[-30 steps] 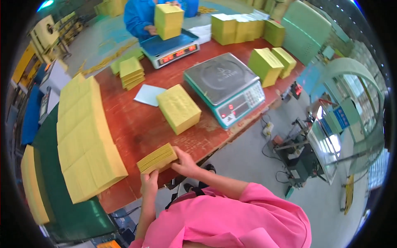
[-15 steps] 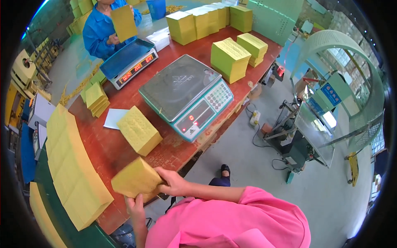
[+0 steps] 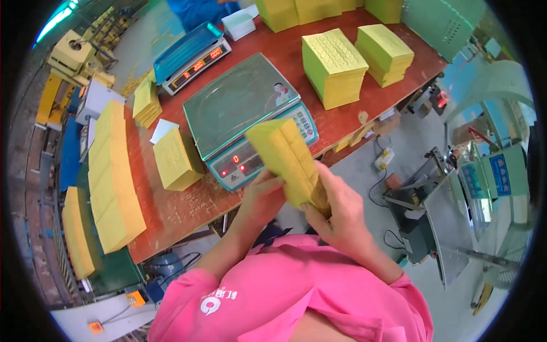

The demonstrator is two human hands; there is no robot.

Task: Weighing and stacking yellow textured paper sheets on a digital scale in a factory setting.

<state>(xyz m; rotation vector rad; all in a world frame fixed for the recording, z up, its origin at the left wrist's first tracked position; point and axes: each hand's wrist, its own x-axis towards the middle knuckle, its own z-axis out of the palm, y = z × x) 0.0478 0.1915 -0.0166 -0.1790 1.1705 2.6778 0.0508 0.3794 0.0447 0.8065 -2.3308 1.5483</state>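
Note:
In front of my chest, I hold a thick stack of yellow paper sheets (image 3: pixel 288 162), tilted with its upper end over the near edge of a digital scale (image 3: pixel 239 108). My right hand (image 3: pixel 342 208) grips the stack's lower right side, thumb at its bottom edge. Against its lower left side is my left hand (image 3: pixel 263 196), slightly blurred, with its fingers partly hidden. The scale's glass-like top plate carries nothing; its red display is lit. To the left of the scale stands another yellow paper block (image 3: pixel 175 159), beside a white slip (image 3: pixel 164 130).
The red table (image 3: pixel 176 214) has a long row of yellow stacks (image 3: pixel 111 182) on its left. Two yellow blocks (image 3: pixel 336 68) (image 3: pixel 384 54) stand behind the scale to the right. A second scale (image 3: pixel 191 57) sits farther back, near a person in blue (image 3: pixel 199 11). Metal machinery (image 3: pixel 439 228) is at right.
Both hands have carried the yellow stack rightward and up, from the table's near left edge to the scale's front. It has been turned more upright. The view has shifted too.

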